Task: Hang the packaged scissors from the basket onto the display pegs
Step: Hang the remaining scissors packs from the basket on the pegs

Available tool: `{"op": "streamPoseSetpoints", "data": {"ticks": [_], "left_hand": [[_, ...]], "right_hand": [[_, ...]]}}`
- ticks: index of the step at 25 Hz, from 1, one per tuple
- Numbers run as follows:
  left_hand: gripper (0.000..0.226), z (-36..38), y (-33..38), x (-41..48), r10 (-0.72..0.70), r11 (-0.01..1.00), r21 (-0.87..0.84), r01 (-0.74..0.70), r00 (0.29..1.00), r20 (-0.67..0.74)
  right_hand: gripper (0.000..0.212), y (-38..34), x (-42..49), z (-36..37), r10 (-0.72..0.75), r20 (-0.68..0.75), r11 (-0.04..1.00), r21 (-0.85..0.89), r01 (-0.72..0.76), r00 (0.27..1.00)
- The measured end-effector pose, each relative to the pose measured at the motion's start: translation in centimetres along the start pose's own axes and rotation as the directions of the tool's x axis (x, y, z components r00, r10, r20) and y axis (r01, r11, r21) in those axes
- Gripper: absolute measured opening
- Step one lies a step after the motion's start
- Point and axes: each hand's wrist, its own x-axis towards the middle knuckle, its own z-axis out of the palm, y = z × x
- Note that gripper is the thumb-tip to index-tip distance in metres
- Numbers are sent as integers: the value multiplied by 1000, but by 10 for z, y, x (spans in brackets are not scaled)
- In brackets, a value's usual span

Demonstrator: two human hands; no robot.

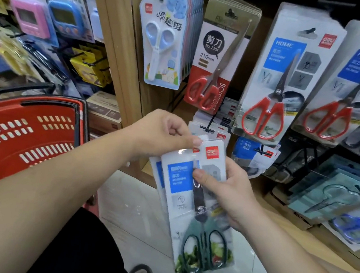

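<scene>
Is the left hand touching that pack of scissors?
Touching. The head view shows the left hand pinching the top edge of the packaged scissors.

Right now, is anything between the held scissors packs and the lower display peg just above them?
Nothing visible. The scissors packs, pinched on top by the left hand and held mid-pack by the right hand, sit just below the black peg, whose tip is free though other packs already hang behind it.
</scene>
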Motion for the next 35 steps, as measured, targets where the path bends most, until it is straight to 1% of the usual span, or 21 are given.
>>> {"op": "streamPoseSetpoints", "data": {"ticks": [1,2,3,4,5,6,9,11,13,16,18,20,21,23,25,26,28,30,32,33,35], "left_hand": [[37,-7,-11,1,-49,996,-74,50,999,7],[43,-13,-23,0,-114,978,-171,123,991,65],[46,-18,-35,-1,-172,940,-268,210,972,159],[44,-20,-46,-1,-197,901,-334,277,947,254],[40,-20,-54,0,-189,884,-360,297,934,304],[35,-18,-60,2,-176,886,-365,285,937,302],[25,-17,-66,10,-166,896,-380,230,967,192],[16,-20,-66,12,-166,877,-425,222,972,165],[16,-23,-67,11,-177,854,-465,234,970,164],[11,-22,-70,11,-207,839,-482,252,967,145],[8,-23,-71,12,-219,839,-481,255,967,131],[12,-25,-71,10,-223,831,-491,261,965,135],[17,-27,-71,9,-222,825,-500,263,965,141],[25,-27,-71,7,-220,811,-520,267,964,152],[22,-28,-73,5,-218,797,-539,273,962,166],[21,-29,-74,4,-217,787,-549,280,960,179],[31,-34,-79,2,-214,768,-566,298,954,212],[38,-39,-87,2,-241,777,-552,303,953,185],[26,-38,-95,5,-264,839,-472,270,961,80],[17,-36,-98,7,-264,882,-401,248,964,16],[8,-30,-102,15,-248,941,-258,218,964,-92]], "right_hand": [[47,2,4,1,23,-35,998,61,-21,999],[45,6,9,1,53,-55,991,127,-46,997],[44,8,13,1,87,-62,981,181,-74,994],[43,9,17,1,113,-60,971,218,-97,992],[44,9,20,2,129,-60,964,241,-111,990],[46,9,22,4,141,-65,959,258,-120,988],[50,8,27,11,168,-68,939,314,-139,983],[46,8,28,15,169,-82,935,328,-133,982],[40,10,29,20,137,-152,946,312,-84,979],[41,10,26,27,87,-246,959,281,-15,965],[32,10,26,31,99,-284,959,282,-16,954],[22,11,29,30,120,-318,966,257,-37,940],[20,9,31,28,139,-314,965,256,-57,939],[21,5,34,26,215,-258,942,309,-130,942],[23,2,34,26,262,-182,926,324,-194,948],[23,2,33,27,247,-170,934,305,-188,954],[23,5,33,27,166,-191,962,247,-117,967],[21,5,32,27,69,-221,986,166,-32,973],[18,3,28,26,-10,-249,997,71,29,968],[17,1,25,25,-44,-258,999,14,49,965],[15,-2,19,24,-101,-228,992,-101,80,968]]}}
